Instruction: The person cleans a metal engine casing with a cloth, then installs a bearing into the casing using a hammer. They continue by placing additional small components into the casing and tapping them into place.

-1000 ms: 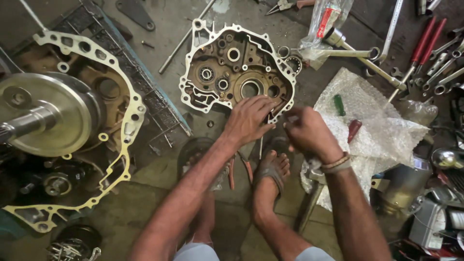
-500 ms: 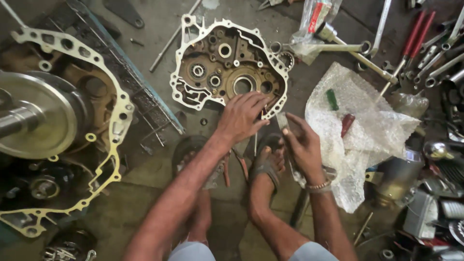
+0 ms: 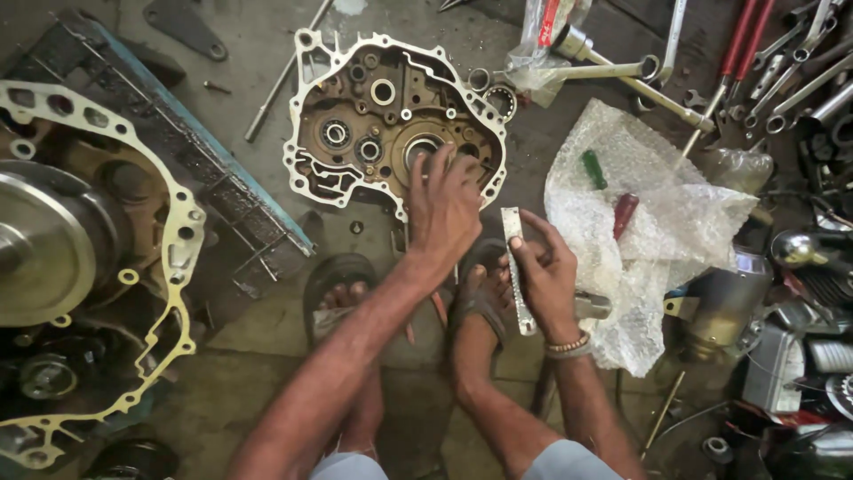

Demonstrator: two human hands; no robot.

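Nearest the camera, two sandalled feet point(image 3: 418, 298) are planted on the concrete floor point(image 3: 267, 356); just above them the right hand point(image 3: 544, 271) is closed around a flat, pale metal strip point(image 3: 515, 267), held upright; the left hand point(image 3: 442, 209) is laid palm down, fingers spread and holding nothing, on the lower right edge of a crankcase half point(image 3: 391, 124), which lies flat on the floor just ahead of the feet and is partly covered by that hand; to the right a crumpled sheet of clear bubble wrap point(image 3: 657, 231) is spread, with a green-handled tool point(image 3: 593, 169) and a red-handled tool point(image 3: 625, 215) seen inside it; on the left a larger engine case point(image 3: 98, 267) with a round metal drum is seen; farther off, a clear plastic packet point(image 3: 542, 40) with a red patch lies beside socket wrenches point(image 3: 640, 76), and spanners point(image 3: 800, 80) are heaped at the far right.
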